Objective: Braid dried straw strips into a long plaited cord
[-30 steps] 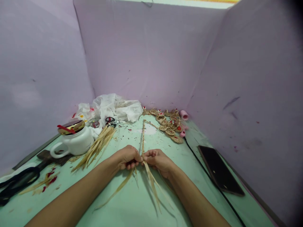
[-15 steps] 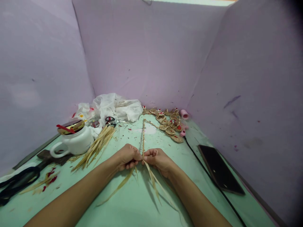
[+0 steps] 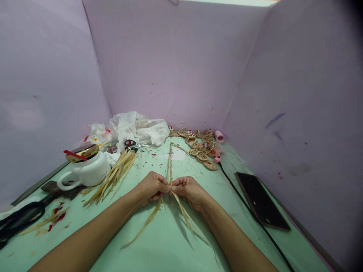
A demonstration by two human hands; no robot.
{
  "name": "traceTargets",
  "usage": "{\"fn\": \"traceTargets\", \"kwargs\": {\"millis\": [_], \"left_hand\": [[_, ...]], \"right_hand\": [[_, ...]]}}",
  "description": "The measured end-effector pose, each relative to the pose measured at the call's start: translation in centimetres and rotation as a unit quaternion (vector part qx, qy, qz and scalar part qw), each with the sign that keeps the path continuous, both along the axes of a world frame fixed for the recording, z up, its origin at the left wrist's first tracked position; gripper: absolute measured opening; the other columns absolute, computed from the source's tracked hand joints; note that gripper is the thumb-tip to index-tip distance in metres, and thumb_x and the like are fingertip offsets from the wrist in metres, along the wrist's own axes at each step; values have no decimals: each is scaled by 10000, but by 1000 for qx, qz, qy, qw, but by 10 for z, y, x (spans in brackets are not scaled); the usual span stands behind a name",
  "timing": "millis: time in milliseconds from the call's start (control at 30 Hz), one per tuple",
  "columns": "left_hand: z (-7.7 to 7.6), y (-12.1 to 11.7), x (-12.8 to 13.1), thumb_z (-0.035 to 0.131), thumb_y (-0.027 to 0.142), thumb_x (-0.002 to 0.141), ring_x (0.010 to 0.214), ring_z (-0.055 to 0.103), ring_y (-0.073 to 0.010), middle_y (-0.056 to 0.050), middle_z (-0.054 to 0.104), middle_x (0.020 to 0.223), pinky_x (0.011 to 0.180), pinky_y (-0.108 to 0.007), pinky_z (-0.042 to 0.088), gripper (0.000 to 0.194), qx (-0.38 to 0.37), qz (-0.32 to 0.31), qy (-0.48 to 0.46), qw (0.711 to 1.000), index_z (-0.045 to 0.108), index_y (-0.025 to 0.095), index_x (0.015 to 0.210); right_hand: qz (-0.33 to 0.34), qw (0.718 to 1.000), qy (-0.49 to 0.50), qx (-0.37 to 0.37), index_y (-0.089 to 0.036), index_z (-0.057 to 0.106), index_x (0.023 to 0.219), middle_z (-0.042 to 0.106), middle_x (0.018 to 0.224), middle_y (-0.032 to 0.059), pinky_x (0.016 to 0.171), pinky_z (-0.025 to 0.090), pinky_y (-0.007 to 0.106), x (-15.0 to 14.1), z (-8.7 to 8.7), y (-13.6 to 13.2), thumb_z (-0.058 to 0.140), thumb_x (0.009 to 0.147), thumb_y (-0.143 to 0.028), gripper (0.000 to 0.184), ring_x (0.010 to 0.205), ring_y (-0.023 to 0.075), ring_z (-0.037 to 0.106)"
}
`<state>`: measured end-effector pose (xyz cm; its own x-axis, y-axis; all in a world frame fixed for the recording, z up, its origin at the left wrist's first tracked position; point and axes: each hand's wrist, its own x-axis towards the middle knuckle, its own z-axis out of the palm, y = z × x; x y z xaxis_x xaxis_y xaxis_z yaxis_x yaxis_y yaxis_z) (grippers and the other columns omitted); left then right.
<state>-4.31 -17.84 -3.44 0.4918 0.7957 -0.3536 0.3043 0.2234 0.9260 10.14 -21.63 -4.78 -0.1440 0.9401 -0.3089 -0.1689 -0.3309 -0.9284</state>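
A thin straw braid (image 3: pixel 171 162) runs from my fingers away toward the back of the table, then bends right to a pile of woven straw coils (image 3: pixel 202 151). My left hand (image 3: pixel 154 187) pinches the near end of the braid between thumb and fingers. Close against it, my right hand (image 3: pixel 188 190) pinches the same spot. Loose straw strands (image 3: pixel 185 217) hang toward me from below my right fingers, and another strand (image 3: pixel 144 226) trails down from my left hand. The exact crossing of strands is hidden by the fingertips.
Left of my arm lie a bundle of straw (image 3: pixel 113 179), a white mug (image 3: pixel 92 170) and dark-handled scissors (image 3: pixel 24 217). Smaller scissors (image 3: pixel 131 144) lie by a white plastic bag (image 3: pixel 138 128). On the right are a black phone (image 3: pixel 261 200) and a black cord (image 3: pixel 241 202).
Both hands stay together on the braid with only slight finger movement. The loose left strand has swung a little to the right. The whole view has shifted slightly.
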Motion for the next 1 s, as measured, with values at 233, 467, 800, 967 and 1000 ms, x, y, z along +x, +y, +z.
{"fn": "traceTargets", "kwargs": {"millis": [233,467,800,967,1000], "left_hand": [[-1,-4,6,538,174,486,290,187,-14,77,317,328,312,-173,94,78,-17,45,20,999,478,132,458],[-1,-11,9,512,188,485,288,205,-22,64,348,338,320,-183,110,76,-19,54,-5,998,462,141,453],[-11,-13,17,483,118,485,337,156,-19,78,241,317,368,-193,69,154,39,118,75,989,370,149,386],[-4,-15,15,464,118,476,319,167,-24,76,256,314,352,-198,92,123,-9,108,40,993,381,155,393],[-2,-16,14,461,125,476,316,170,-24,74,267,317,349,-198,94,105,-16,95,23,995,395,153,399]], "right_hand": [[8,994,-98,39,-117,568,538,534,438,-30,463,316,193,0,-3,4,613,492,-133,67,429,57,426],[-24,976,-197,89,-126,552,538,515,450,-19,431,296,189,-2,-13,7,552,528,-124,11,425,62,400],[-11,862,-488,138,-157,677,600,634,562,48,463,287,228,-1,10,-8,565,590,-235,137,512,125,494],[13,870,-473,138,-140,664,544,573,477,25,436,241,224,-7,9,-12,535,581,-180,139,450,100,426],[15,867,-474,154,-143,658,531,564,466,24,438,231,225,-8,8,-13,523,577,-155,143,437,94,408]]}}
